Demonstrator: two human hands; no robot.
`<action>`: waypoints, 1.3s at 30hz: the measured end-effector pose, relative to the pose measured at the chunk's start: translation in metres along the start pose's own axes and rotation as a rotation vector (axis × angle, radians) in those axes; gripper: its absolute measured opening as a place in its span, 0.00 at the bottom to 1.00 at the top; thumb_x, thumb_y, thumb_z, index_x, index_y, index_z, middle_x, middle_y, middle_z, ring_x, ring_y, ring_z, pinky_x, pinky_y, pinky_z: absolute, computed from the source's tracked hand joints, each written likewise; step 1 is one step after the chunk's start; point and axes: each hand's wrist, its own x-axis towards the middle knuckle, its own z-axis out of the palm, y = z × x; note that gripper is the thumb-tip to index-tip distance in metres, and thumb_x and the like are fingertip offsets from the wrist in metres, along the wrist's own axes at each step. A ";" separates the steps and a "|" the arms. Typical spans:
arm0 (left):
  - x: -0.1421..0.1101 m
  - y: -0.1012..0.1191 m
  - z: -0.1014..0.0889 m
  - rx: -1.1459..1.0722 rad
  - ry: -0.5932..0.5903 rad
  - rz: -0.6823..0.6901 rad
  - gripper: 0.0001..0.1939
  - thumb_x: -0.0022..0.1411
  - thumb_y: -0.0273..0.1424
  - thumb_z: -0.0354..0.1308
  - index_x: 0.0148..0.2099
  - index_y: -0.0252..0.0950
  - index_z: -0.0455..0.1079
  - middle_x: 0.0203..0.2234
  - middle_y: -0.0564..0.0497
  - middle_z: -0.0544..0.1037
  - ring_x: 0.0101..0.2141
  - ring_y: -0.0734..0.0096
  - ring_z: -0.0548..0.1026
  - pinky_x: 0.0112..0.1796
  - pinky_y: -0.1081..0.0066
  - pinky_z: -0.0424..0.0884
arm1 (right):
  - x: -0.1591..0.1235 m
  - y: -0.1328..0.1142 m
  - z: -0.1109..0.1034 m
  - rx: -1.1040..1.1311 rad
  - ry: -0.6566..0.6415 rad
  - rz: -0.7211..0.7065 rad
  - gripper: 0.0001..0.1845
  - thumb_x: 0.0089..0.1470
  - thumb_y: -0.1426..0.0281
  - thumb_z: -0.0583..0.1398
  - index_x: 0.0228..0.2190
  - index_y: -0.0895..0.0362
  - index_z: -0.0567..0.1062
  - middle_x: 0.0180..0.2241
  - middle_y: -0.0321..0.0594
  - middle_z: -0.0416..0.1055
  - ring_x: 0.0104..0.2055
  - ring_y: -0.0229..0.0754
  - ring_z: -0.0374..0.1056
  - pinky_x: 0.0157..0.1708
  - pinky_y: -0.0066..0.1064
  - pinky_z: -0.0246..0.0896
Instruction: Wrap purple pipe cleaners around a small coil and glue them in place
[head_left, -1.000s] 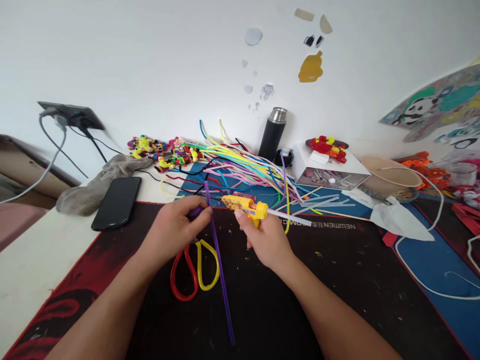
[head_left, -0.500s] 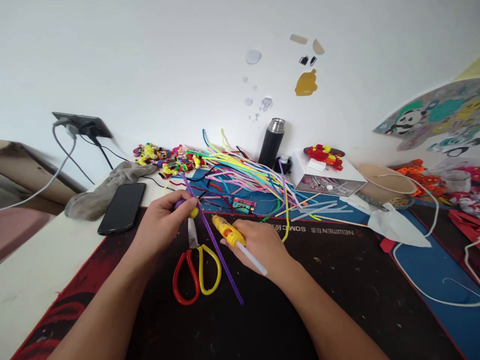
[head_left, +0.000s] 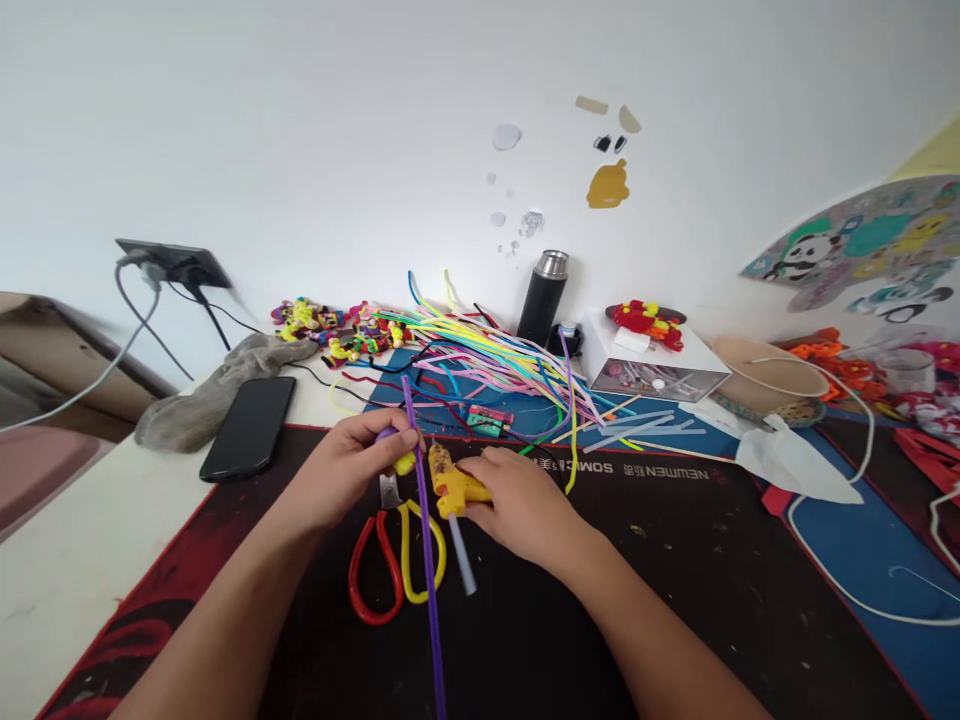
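Observation:
My left hand (head_left: 351,472) is closed around a small purple and yellow piece (head_left: 402,452) with a long purple pipe cleaner (head_left: 427,560) running from it toward me. My right hand (head_left: 517,500) grips a yellow glue gun (head_left: 450,484); its nozzle points up beside the purple piece and a clear glue stick (head_left: 461,555) sticks out behind. Red and yellow scissors (head_left: 390,555) lie on the black mat (head_left: 675,570) just under both hands.
A heap of coloured pipe cleaners (head_left: 487,360) lies behind the hands. A black phone (head_left: 250,428) and grey cloth (head_left: 202,395) sit at the left. A black flask (head_left: 544,298), white box (head_left: 652,360), loose glue sticks (head_left: 645,420) and white tissue (head_left: 787,460) stand farther right.
My right hand turned the glue gun so its nozzle now meets the piece in my left hand. The purple pipe cleaner swung to point straight toward me.

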 end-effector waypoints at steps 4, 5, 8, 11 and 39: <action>0.000 -0.004 -0.001 0.034 -0.099 -0.032 0.18 0.63 0.45 0.72 0.30 0.37 0.77 0.24 0.54 0.73 0.27 0.72 0.66 0.31 0.71 0.63 | -0.002 0.004 0.000 0.141 0.010 -0.033 0.23 0.64 0.66 0.71 0.59 0.56 0.81 0.48 0.47 0.78 0.52 0.54 0.75 0.52 0.41 0.66; -0.001 -0.005 -0.001 0.044 -0.125 -0.044 0.18 0.64 0.45 0.71 0.31 0.37 0.77 0.25 0.54 0.74 0.27 0.71 0.67 0.32 0.71 0.64 | -0.002 0.005 0.000 0.195 0.032 -0.041 0.20 0.65 0.67 0.70 0.57 0.55 0.82 0.46 0.46 0.78 0.50 0.52 0.75 0.51 0.40 0.67; -0.002 -0.007 0.000 0.053 -0.175 -0.077 0.18 0.66 0.46 0.70 0.34 0.37 0.78 0.27 0.53 0.77 0.28 0.71 0.69 0.33 0.72 0.65 | 0.000 0.006 -0.002 0.407 0.177 -0.022 0.11 0.68 0.70 0.65 0.49 0.55 0.85 0.42 0.43 0.79 0.44 0.47 0.76 0.46 0.37 0.66; -0.002 -0.008 0.005 0.008 -0.203 -0.117 0.19 0.65 0.48 0.70 0.34 0.37 0.78 0.26 0.54 0.77 0.27 0.73 0.69 0.31 0.73 0.64 | 0.001 0.005 -0.003 0.688 0.315 0.041 0.10 0.68 0.65 0.64 0.41 0.55 0.86 0.35 0.40 0.79 0.38 0.45 0.73 0.39 0.36 0.64; -0.009 -0.011 0.025 -0.242 -0.392 -0.344 0.20 0.51 0.46 0.81 0.32 0.35 0.84 0.25 0.51 0.77 0.24 0.75 0.66 0.27 0.73 0.61 | -0.001 -0.021 0.001 1.711 0.037 0.138 0.21 0.48 0.54 0.79 0.35 0.55 0.84 0.24 0.33 0.74 0.26 0.35 0.62 0.28 0.30 0.50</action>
